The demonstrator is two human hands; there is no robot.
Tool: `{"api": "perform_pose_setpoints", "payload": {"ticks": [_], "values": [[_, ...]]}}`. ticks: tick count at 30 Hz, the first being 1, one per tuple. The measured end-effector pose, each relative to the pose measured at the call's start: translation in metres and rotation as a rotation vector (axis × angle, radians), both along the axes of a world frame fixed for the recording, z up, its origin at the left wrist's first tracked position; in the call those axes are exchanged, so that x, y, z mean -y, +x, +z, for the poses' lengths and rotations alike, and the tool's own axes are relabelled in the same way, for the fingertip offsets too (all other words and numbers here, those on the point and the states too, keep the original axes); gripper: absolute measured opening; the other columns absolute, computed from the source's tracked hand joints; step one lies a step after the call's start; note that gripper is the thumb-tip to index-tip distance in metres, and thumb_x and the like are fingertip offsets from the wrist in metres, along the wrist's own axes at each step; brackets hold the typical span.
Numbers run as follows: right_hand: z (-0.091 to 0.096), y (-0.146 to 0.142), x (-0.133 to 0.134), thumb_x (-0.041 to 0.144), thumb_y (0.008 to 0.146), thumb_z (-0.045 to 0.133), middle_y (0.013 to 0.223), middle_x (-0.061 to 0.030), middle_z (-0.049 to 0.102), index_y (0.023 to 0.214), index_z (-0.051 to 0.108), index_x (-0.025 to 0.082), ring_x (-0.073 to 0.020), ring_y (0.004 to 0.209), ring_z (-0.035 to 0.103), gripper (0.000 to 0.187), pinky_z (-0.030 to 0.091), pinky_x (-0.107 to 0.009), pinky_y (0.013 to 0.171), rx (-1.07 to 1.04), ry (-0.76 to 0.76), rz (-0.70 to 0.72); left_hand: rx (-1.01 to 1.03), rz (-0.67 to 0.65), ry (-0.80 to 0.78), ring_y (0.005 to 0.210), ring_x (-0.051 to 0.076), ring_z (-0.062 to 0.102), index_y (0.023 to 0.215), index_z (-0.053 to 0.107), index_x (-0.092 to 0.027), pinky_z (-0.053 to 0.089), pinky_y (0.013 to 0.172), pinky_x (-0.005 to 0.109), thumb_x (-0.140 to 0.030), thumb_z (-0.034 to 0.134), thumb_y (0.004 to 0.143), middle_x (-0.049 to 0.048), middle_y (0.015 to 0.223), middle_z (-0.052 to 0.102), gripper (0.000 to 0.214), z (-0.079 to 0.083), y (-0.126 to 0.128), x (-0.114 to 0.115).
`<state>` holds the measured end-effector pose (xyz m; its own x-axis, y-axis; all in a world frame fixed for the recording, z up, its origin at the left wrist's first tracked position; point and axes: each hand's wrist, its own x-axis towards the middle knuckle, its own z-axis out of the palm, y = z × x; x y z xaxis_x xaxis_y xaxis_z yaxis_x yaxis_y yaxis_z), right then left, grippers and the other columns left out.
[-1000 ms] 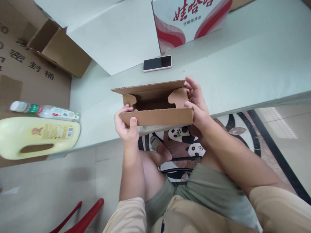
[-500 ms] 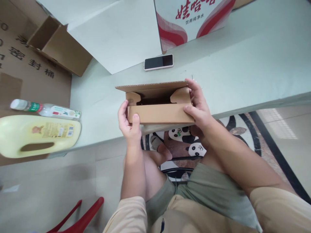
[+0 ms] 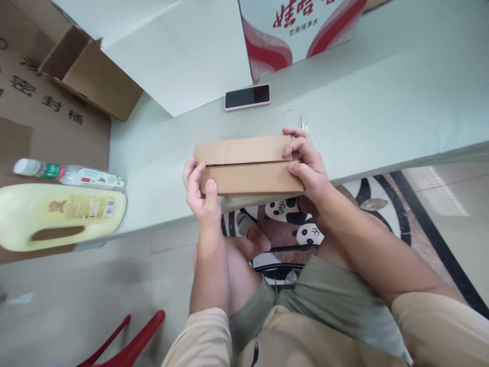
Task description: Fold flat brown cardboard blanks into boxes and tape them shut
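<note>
A small brown cardboard box [image 3: 248, 178] is held between both hands at the table's near edge. Its top flap [image 3: 244, 150] lies folded down over the opening, with a thin dark gap along the front wall. At the left end, my left hand [image 3: 201, 188] grips the box, thumb on the front face and fingers at the corner. My right hand [image 3: 307, 163] clasps the right end, its thumb on the front wall and its fingers on the flap's right edge. The inside of the box is hidden.
A phone [image 3: 247, 97] lies beyond the box, before a white and red carton [image 3: 301, 35]. On the left are a clear bottle [image 3: 91, 176], a pale yellow jug [image 3: 95, 211] and an open cardboard box [image 3: 101, 76]. A red plastic piece [image 3: 141, 336] stands on the floor.
The flap stood raised with the side tabs and dark inside showing; it has come down over the opening. The fingers of my right hand have moved onto the flap.
</note>
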<state>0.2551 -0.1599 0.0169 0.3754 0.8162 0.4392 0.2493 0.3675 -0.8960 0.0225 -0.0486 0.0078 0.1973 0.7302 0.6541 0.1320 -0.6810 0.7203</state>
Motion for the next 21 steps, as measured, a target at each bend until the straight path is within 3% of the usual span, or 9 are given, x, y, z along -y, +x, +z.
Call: {"api": "perform_pose_setpoints", "payload": {"ticks": [7,14,21], "values": [[-0.0026,0.0008,-0.0004,0.056,0.080,0.056,0.137,-0.0087,0.048,0.091,0.056,0.025,-0.0368,0.142,0.037,0.033,0.031,-0.058,0.117,0.016,-0.008,-0.024,0.022,-0.007,-0.034,0.144,0.027,0.050,0.120,0.065,-0.024,0.036,0.124,0.049,-0.044,0.061,0.093,0.0080,0.137,0.063,0.034,0.0003,0.0018,0.0011],[-0.0036,0.0007,0.0001,0.061,0.084,0.053,0.136,-0.0082,0.049,0.094,0.057,0.026,-0.0361,0.142,0.038,0.037,0.032,-0.057,0.117,0.047,-0.001,-0.035,0.048,-0.008,-0.082,0.149,0.029,0.043,0.143,0.048,-0.029,0.037,0.124,0.048,-0.057,0.061,0.089,0.0094,0.162,0.041,0.061,-0.0067,0.0021,-0.0002],[-0.0039,0.0000,0.0003,0.070,0.085,0.052,0.138,-0.0091,0.048,0.096,0.056,0.026,-0.0372,0.144,0.039,0.045,0.031,-0.059,0.119,0.047,0.014,-0.041,0.088,-0.041,-0.101,0.145,0.028,0.049,0.136,0.058,-0.025,0.038,0.123,0.048,-0.047,0.064,0.090,0.0092,0.151,0.056,0.051,-0.0034,0.0012,0.0010]]}}
